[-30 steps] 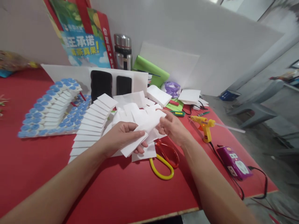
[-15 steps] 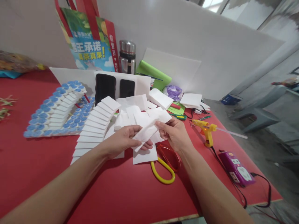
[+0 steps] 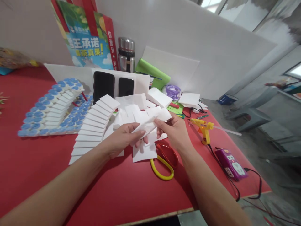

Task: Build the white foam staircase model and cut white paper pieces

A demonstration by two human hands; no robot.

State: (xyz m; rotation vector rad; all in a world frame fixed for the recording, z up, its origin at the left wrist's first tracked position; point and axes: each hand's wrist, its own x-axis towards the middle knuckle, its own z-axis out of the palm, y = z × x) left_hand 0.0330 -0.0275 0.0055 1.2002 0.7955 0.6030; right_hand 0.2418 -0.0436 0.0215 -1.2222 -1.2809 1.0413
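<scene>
Now both my hands pinch one white foam strip above the red table.

My left hand [image 3: 122,138] and right hand [image 3: 172,130] grip the white strip [image 3: 151,121] by its ends; it looks light, thin and bendy, so edges suit best.

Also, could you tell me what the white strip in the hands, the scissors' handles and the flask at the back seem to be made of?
White strip: probably thin foam sheet or stiff card, matte; it bends without creasing between the left hand and right hand.
Scissors: handles look like glossy moulded plastic, one yellow, one red.
Flask: seemingly stainless steel, with shiny reflective bands around a dark middle.
</scene>
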